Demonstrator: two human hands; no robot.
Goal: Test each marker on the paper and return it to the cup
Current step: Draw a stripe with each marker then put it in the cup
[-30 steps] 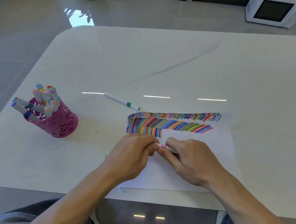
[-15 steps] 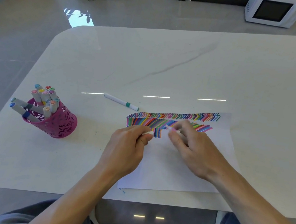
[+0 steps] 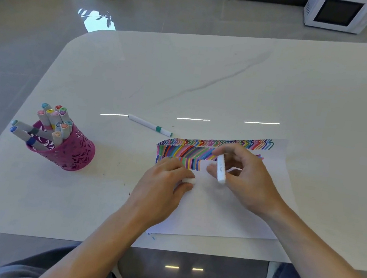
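White marker near upright in the right hand, cap pinched in the left hand — both over the striped paper; pink cup well left of them.

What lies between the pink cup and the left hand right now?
In the head view, only bare tabletop separates the pink cup from the left hand. The green-banded marker lies farther back, off that line.

Even daylight fills the room; a reflection burns white on the glossy floor and three thin light streaks gleam on the white table. Motion blurs the right hand and its marker; the cap in the left hand washes out against the paper. Wide-angle distortion bows the table's edges.
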